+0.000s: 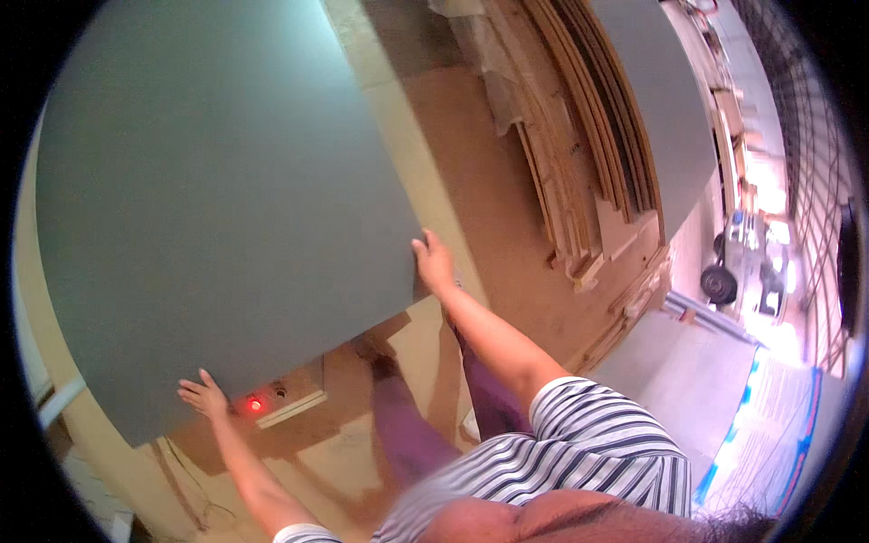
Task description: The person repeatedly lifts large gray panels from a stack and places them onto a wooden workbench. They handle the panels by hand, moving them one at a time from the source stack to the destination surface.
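A large flat grey panel (235, 199) fills the left and middle of the view. My left hand (206, 395) lies at its near edge, fingers spread and resting on the surface. Close to the panel's near right corner, my right hand (434, 261) holds the side edge, the thumb on top and other fingers along the side or hidden. A red light (255, 404) glows just below the near edge, beside my left hand, next to a pale strip or box edge (291, 409).
A stack of brown boards (588, 118) with plastic wrapping (489, 63) stands at the right, a grey sheet (665, 109) beside it. Farther right are a wheeled machine (738, 271) and mesh fencing (806, 136). A pale sheet with blue tape (751, 398) lies lower right. Cables (186, 475) trail lower left.
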Demonstrator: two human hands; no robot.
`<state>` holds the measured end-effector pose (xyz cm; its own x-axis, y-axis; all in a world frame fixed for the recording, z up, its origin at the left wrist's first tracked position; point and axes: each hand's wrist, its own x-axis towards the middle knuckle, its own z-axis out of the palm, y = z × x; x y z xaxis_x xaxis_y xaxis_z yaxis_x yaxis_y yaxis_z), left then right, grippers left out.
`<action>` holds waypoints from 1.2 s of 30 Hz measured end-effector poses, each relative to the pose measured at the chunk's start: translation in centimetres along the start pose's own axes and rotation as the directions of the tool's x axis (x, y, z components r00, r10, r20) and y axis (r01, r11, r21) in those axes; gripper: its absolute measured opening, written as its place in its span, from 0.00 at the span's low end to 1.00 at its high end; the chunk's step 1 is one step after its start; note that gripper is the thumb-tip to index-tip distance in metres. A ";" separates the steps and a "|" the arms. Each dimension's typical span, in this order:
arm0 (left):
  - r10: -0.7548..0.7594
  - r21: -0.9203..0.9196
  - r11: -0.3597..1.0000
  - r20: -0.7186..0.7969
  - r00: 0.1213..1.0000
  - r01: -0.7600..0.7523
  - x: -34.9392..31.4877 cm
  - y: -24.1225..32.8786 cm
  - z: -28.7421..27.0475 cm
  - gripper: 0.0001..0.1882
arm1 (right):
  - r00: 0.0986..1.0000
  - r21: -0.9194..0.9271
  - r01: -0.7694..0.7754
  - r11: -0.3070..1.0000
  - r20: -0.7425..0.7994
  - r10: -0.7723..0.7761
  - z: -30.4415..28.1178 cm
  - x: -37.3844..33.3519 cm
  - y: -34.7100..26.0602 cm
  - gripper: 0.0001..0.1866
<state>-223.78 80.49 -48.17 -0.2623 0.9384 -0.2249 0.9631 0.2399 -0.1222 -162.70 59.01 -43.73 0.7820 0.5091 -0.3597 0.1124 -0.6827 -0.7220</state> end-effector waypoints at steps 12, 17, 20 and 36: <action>0.749 -0.487 0.657 0.335 0.571 -0.576 -25.8 18.2 -11.5 0.36 | 0.960 0.026 -0.095 0.995 0.267 0.084 -13.8 -6.7 9.2 0.26; 0.763 -0.695 0.639 0.518 0.385 -0.330 -37.9 23.2 -12.6 0.30 | 0.587 0.866 -0.284 0.412 -0.182 0.789 -40.6 -3.2 19.2 0.32; 0.735 -0.620 0.673 0.621 0.272 -0.403 -41.3 24.0 -15.0 0.28 | 0.421 0.865 -0.020 0.502 -0.448 0.789 -54.9 -2.1 21.3 0.35; 0.663 -0.490 0.749 0.543 0.515 -0.446 -38.9 19.3 -18.5 0.22 | 0.465 0.604 -0.302 0.738 -0.583 0.667 -57.2 5.6 13.7 0.44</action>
<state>-193.89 53.25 -23.92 0.4705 0.5072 -0.7221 0.8677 -0.1173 0.4830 -121.68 22.53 -21.80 0.7955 -0.5241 -0.3042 -0.5234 -0.3412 -0.7808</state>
